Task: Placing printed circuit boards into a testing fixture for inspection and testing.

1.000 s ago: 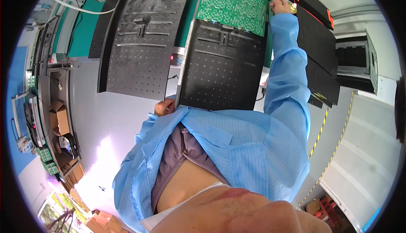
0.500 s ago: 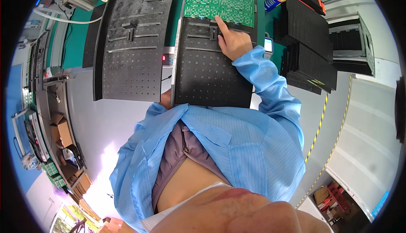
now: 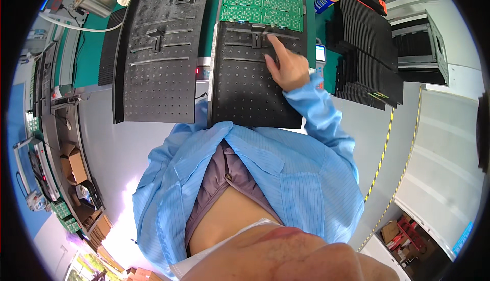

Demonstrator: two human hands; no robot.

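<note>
A panel of green circuit boards (image 3: pixel 263 3) lies at the far end of the right-hand black perforated plate (image 3: pixel 250 92). Just below the panel's near edge, a small black sliding block (image 3: pixel 256 37) sits on the plate. My right hand (image 3: pixel 290 69) hovers over or rests lightly on the plate's right side; contact is hard to tell. Its index finger stretches toward the panel without reaching it, the thumb stands apart, and nothing is held. Between the two plates only my left sleeve (image 3: pixel 201 111) shows; the left hand itself is hidden.
A second black perforated plate (image 3: pixel 158 87) with sliding blocks lies to the left. On the right are a blue spray can (image 3: pixel 326 0), a handheld device with a lit screen (image 3: pixel 320 54) and stacked black ribbed racks (image 3: pixel 365 41). A white hose (image 3: pixel 81 28) curves at the far left.
My right hand has drawn back from the panel's near edge, toward me and slightly right. My left hand, partly visible beside the plate before, has gone out of sight, leaving its sleeve.
</note>
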